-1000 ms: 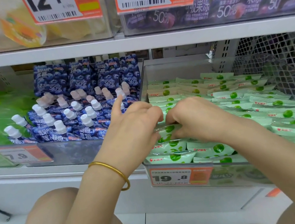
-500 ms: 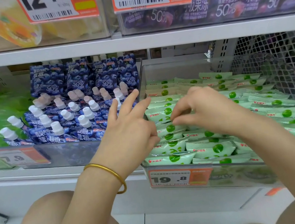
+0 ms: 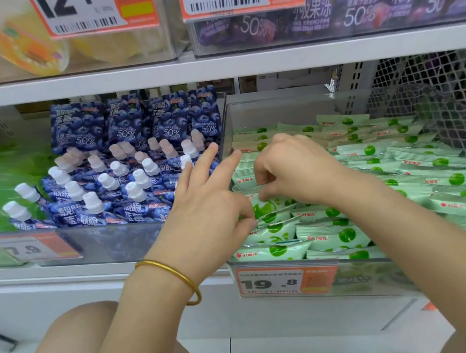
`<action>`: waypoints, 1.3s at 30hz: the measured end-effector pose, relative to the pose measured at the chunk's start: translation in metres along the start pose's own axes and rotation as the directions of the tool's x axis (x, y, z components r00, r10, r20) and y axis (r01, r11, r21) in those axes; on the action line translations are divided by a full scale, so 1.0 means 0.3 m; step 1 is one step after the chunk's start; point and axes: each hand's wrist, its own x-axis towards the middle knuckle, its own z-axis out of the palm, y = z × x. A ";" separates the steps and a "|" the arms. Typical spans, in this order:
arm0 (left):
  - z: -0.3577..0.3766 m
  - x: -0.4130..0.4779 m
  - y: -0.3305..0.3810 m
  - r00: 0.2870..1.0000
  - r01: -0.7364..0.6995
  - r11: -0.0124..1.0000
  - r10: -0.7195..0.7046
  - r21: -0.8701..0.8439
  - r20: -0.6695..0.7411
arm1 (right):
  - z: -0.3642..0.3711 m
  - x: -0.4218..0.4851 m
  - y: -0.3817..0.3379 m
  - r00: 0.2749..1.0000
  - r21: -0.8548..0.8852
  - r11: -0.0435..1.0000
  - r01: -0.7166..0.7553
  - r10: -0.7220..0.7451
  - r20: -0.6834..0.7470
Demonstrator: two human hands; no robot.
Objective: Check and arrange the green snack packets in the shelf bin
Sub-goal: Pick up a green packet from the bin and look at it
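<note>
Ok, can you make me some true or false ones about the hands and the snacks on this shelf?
1. The gold bangle sits on the wrist of the left hand. True.
2. The price tag on the bin of green packets says 7.9. False: it says 19.8.
3. The right hand pinches a single packet with curled fingers. True.
4. The blue pouches have green caps. False: their caps are white.
5. Two fingers of the left hand stick out straight. True.
</note>
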 end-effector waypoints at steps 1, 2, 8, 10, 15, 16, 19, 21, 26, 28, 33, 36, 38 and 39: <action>-0.001 0.000 -0.001 1.000 -0.002 1.000 0.002 -0.005 0.000 | 0.002 0.002 -0.002 1.000 0.002 1.000 -0.008 0.008 -0.001; -0.002 0.001 0.000 1.000 -0.004 1.000 0.004 -0.011 0.000 | 0.003 0.002 -0.005 1.000 0.003 1.000 -0.012 0.012 0.002; -0.003 0.000 0.004 1.000 -0.002 1.000 0.002 -0.018 0.003 | -0.031 -0.012 0.012 0.994 0.229 0.970 -0.086 0.099 -0.044; 0.000 -0.001 0.002 1.000 -0.012 1.000 0.012 -0.020 -0.025 | -0.050 -0.021 0.030 0.976 0.335 0.933 -0.130 0.181 -0.124; 0.024 -0.001 -0.016 0.985 -0.074 0.997 0.077 0.026 -0.157 | -0.046 -0.051 0.038 0.915 0.454 0.872 -0.183 0.320 -0.247; 0.030 0.000 -0.021 0.982 -0.072 0.997 0.074 0.022 -0.174 | -0.040 -0.057 0.039 0.896 0.478 0.857 -0.192 0.352 -0.272; 0.022 -0.003 -0.029 0.982 -0.041 0.998 0.032 -0.046 -0.186 | -0.043 -0.083 0.048 0.842 0.580 0.793 -0.187 0.434 -0.321; 0.007 -0.006 -0.035 0.986 -0.004 0.995 -0.013 -0.101 -0.167 | -0.051 -0.101 0.051 0.835 0.635 0.758 -0.150 0.441 -0.329; -0.022 0.007 -0.051 0.941 -0.009 0.948 -0.100 -0.319 -0.323 | -0.050 -0.130 0.063 0.827 0.772 0.635 -0.032 0.451 -0.336; -0.027 0.021 -0.056 0.898 -0.023 0.926 -0.147 -0.377 -0.415 | -0.050 -0.135 0.072 0.829 0.839 0.544 0.019 0.461 -0.317; -0.034 0.069 -0.024 0.899 -0.074 0.760 -0.229 -0.645 -0.373 | -0.038 -0.131 0.086 0.865 0.962 0.222 0.162 0.437 -0.246; -0.031 0.084 -0.011 0.946 -0.109 0.738 -0.129 -0.666 -0.298 | -0.034 -0.126 0.086 0.896 0.972 0.098 0.215 0.376 -0.236; -0.026 0.086 -0.009 0.971 -0.108 0.753 -0.061 -0.649 -0.232 | -0.040 -0.121 0.078 0.911 0.973 0.017 0.231 0.346 -0.222; -0.022 0.085 -0.009 0.981 -0.101 0.748 -0.035 -0.656 -0.191 | -0.043 -0.117 0.071 0.916 0.969 -0.043 0.243 0.338 -0.214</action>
